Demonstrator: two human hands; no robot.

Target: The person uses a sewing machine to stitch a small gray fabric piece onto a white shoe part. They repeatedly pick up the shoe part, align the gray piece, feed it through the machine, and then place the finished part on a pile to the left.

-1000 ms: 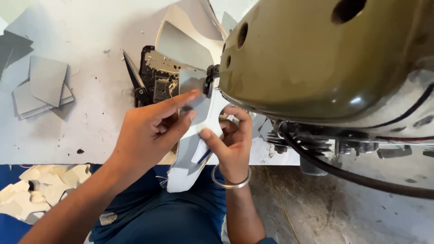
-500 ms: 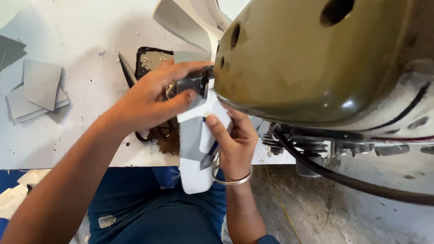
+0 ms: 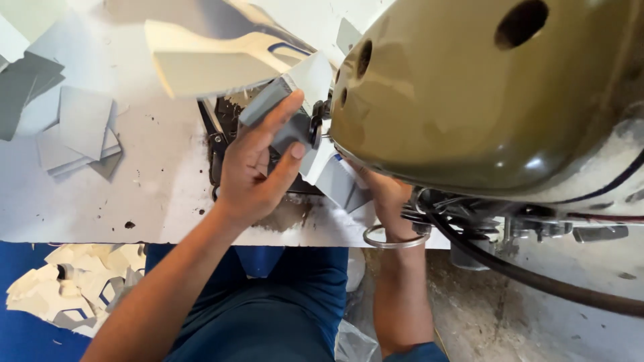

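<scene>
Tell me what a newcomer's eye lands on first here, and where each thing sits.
The big olive-green sewing machine head fills the upper right. At its needle end the left hand presses a grey and white cut piece in place, while the right hand, a metal bangle on its wrist, is half hidden beneath the machine. A stack of grey cut pieces lies on the white table at far left.

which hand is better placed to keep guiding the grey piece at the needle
Probably the left hand: its fingers already lie on the grey piece beside the needle. The right hand is mostly hidden under the olive sewing machine head.
</scene>
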